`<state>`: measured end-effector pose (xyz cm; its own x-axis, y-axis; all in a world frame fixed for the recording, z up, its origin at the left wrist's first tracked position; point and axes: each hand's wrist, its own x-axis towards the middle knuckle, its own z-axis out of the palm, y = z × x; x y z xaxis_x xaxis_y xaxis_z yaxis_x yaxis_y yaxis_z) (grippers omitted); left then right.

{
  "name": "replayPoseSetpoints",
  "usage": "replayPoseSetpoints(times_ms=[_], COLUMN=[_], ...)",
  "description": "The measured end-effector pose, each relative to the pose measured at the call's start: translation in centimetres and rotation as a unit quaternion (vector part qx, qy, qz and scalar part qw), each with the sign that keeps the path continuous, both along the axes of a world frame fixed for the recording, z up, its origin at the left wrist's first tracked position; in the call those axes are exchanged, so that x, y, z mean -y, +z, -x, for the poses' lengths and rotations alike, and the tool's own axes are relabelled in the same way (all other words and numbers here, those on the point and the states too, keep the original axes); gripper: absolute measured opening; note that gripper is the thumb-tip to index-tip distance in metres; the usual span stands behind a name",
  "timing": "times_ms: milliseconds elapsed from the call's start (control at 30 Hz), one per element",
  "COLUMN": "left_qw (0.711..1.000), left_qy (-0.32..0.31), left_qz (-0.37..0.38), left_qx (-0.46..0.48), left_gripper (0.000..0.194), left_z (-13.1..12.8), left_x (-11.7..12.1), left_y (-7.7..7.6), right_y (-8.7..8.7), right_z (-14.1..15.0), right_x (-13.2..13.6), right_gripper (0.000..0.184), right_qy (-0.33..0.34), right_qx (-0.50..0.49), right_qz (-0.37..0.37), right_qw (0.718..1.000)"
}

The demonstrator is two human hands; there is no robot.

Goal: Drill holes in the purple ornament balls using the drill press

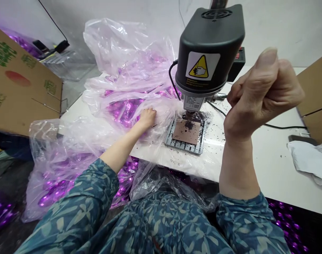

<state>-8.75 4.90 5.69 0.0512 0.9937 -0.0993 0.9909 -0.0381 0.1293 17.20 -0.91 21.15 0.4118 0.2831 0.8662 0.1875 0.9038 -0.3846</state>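
A black bench drill press [211, 49] with a yellow warning label stands in front of me. My right hand [261, 84] is a closed fist around its feed lever [219, 97]; the grip inside the fist is hidden. Under the chuck, a brown square board [186, 132] with a small hole lies on the slotted metal base [183, 147]. Dark shavings [189, 124] cover part of it. Left of the base, my left hand [147, 118] is bent down at a clear plastic bag [97, 102] of shiny purple pieces [125, 111]. The fingertips there are hidden.
Dark crumbs are scattered over the white table [272, 158]. Cardboard boxes stand at the left [23, 81] and right [316, 91]. Another bag of purple pieces [56, 192] hangs below the left table edge. A black cable [285, 127] and white wrapping [309, 158] lie at right.
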Motion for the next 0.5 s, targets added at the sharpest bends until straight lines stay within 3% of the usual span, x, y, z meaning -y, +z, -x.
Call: replayPoseSetpoints(times_ms=[100, 167, 267, 400, 500], left_qw=[0.987, 0.941, 0.808, 0.629, 0.56], left_qy=[0.034, 0.071, 0.118, 0.107, 0.117], left_qz=[-0.047, -0.061, -0.001, 0.079, 0.109], left_qx=[0.15, 0.326, 0.577, 0.766, 0.813], left_gripper=[0.039, 0.039, 0.046, 0.04, 0.033], left_z=[0.8, 0.6, -0.6, -3.3, -5.0], left_x=[0.9, 2.3, 4.4, 6.1, 6.8], left_y=[0.0, 0.0, 0.2, 0.1, -0.6], right_y=[-0.2, -0.2, -0.1, -0.1, -0.3], right_z=[-0.1, -0.1, 0.2, 0.4, 0.3], right_x=[0.2, 0.4, 0.6, 0.3, 0.2], right_gripper=[0.063, 0.063, 0.064, 0.064, 0.063], right_qy=[-0.002, 0.001, 0.004, -0.023, -0.034], right_qx=[0.009, 0.003, -0.007, -0.016, -0.013], right_qz=[-0.005, -0.003, 0.008, -0.023, -0.028], right_qw=[1.0, 1.0, 1.0, 0.999, 0.999])
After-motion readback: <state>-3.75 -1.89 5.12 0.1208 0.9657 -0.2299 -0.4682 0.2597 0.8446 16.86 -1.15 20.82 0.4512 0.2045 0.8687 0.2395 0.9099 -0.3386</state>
